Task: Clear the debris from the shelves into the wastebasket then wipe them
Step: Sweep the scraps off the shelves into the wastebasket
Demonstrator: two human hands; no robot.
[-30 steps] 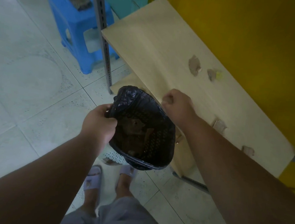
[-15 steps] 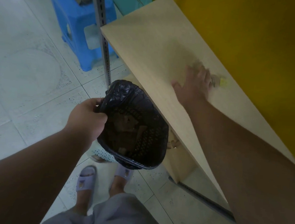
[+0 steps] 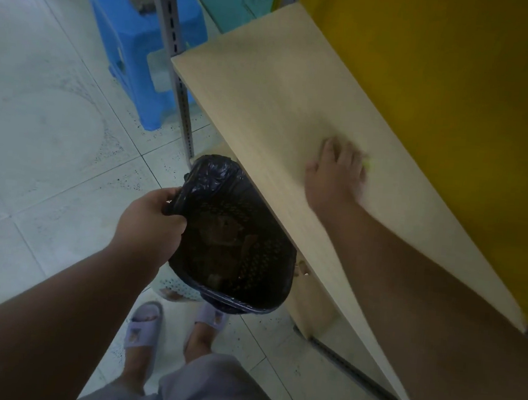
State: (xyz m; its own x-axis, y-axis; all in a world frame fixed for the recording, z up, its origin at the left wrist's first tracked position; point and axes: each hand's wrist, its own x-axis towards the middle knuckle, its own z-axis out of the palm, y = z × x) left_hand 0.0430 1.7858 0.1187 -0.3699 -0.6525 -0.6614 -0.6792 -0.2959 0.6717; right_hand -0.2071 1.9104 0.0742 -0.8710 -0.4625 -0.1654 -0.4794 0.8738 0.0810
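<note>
Your right hand (image 3: 335,171) is motion-blurred on the shelf (image 3: 266,82), so you cannot tell what lies under its fingers — only a smeared yellow-green speck (image 3: 367,162) shows beside them. The wastebasket (image 3: 237,239) slips partly under the shelf edge, its contents dark and hard to make out. The blue stool (image 3: 135,45) is cut off at the top — the post (image 3: 171,41) hides part of it.
</note>
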